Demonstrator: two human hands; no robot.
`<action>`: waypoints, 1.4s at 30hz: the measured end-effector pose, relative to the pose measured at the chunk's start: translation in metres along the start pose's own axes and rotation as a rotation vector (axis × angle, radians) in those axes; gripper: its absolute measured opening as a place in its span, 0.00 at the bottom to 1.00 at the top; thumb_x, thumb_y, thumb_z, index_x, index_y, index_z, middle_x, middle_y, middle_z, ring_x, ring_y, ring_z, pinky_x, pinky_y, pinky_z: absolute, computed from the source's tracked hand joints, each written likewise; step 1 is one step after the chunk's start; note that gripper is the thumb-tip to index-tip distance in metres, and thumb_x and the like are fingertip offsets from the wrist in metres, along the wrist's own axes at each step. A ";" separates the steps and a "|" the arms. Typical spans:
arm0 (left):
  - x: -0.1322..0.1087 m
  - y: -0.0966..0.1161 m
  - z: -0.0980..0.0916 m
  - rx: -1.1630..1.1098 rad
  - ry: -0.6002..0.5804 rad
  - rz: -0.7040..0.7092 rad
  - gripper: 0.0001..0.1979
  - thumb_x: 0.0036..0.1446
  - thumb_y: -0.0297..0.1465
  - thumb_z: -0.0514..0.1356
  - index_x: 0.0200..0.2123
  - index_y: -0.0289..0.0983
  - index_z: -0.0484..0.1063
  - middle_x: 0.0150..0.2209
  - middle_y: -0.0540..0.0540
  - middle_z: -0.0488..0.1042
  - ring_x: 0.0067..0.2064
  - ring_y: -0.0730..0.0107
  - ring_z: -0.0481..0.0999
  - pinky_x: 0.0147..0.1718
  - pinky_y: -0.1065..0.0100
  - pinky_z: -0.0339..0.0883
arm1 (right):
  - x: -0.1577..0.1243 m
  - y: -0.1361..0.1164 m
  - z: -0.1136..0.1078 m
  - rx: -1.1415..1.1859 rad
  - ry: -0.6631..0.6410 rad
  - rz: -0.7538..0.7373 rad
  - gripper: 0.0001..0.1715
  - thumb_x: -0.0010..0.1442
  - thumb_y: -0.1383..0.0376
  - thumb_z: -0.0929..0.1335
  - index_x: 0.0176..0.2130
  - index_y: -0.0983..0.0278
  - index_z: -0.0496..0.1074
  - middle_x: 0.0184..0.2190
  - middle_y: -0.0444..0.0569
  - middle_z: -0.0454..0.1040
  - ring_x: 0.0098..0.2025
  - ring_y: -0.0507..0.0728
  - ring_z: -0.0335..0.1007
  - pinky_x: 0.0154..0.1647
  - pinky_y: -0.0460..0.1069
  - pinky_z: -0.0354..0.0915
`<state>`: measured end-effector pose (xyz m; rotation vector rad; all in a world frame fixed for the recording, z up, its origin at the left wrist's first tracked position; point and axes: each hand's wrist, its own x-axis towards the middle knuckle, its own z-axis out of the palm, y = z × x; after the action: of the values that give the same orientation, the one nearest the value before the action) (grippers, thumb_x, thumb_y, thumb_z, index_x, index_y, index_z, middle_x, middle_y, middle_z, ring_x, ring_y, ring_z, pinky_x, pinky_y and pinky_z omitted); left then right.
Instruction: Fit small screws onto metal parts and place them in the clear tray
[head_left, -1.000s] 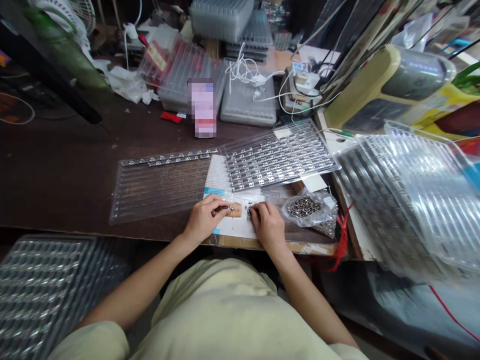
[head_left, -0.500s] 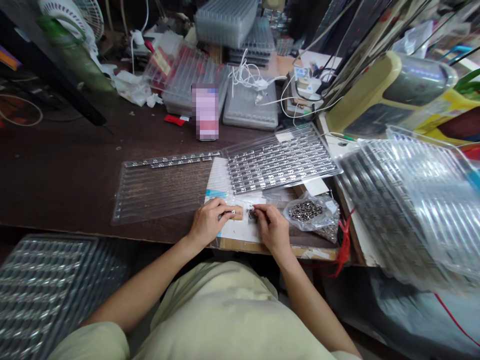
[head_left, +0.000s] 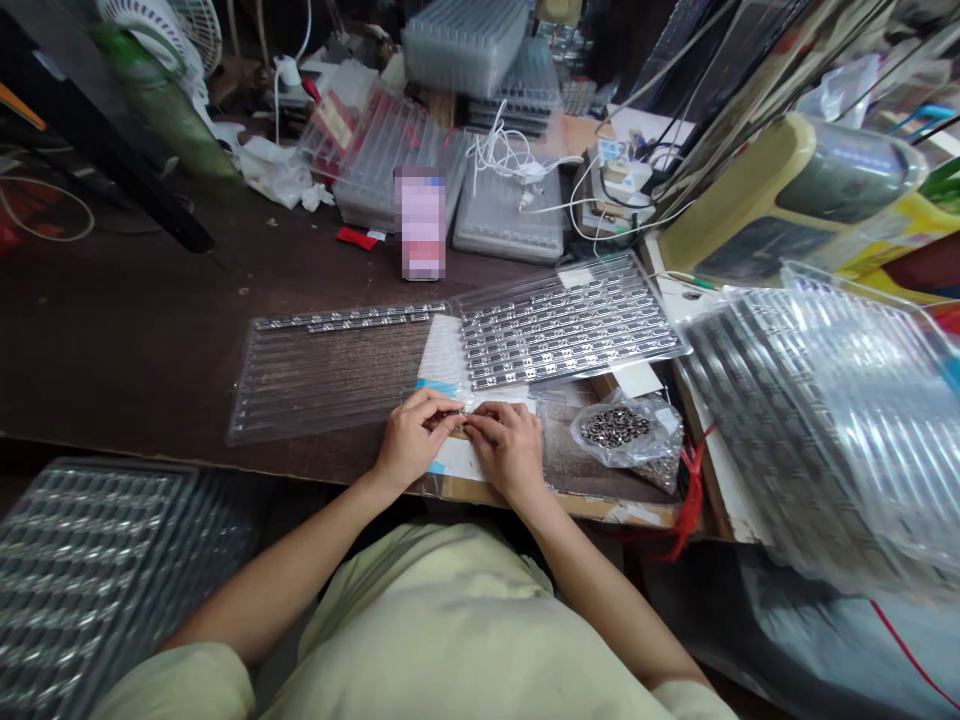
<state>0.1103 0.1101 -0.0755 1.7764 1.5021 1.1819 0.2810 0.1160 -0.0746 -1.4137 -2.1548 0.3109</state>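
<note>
Tiny silver metal part (head_left: 459, 412) sits pinched where my view shows both hands meeting, mostly hidden; left hand (head_left: 412, 437) and right hand (head_left: 506, 452) curl closed around it. Beyond them lies a clear plastic tray (head_left: 660, 305) of silver pieces; right of the right hand, a clear bag of small silver parts (head_left: 600, 458), both on a dark wooden bench (head_left: 135, 330).

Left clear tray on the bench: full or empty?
Partly filled: the clear plastic tray holds metal parts only along its far row; its other grooves are bare, with the dark bench showing through.
</note>
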 end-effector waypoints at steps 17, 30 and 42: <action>0.010 0.011 0.006 0.028 -0.059 0.006 0.06 0.55 0.32 0.63 0.37 0.39 0.77 0.35 0.46 0.74 0.35 0.70 0.74 0.31 0.70 0.70 | -0.012 0.022 -0.007 -0.075 0.066 -0.025 0.08 0.63 0.66 0.63 0.35 0.62 0.71 0.34 0.49 0.72 0.37 0.55 0.65 0.40 0.49 0.60; 0.006 0.009 0.023 0.162 -0.177 0.135 0.05 0.56 0.30 0.63 0.36 0.40 0.78 0.33 0.47 0.74 0.37 0.69 0.73 0.38 0.67 0.67 | -0.013 0.027 -0.010 0.176 0.121 0.064 0.15 0.64 0.68 0.60 0.45 0.63 0.72 0.36 0.51 0.73 0.41 0.56 0.69 0.43 0.50 0.65; 0.038 0.014 0.006 0.071 -0.041 0.144 0.04 0.54 0.29 0.64 0.35 0.39 0.78 0.35 0.48 0.75 0.37 0.71 0.74 0.37 0.69 0.67 | -0.010 0.015 -0.011 0.208 0.111 0.049 0.08 0.63 0.62 0.66 0.37 0.61 0.74 0.33 0.46 0.78 0.36 0.54 0.73 0.39 0.49 0.64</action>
<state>0.1223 0.1436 -0.0562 1.9726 1.4291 1.1654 0.3017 0.1120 -0.0758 -1.3350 -1.9405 0.4503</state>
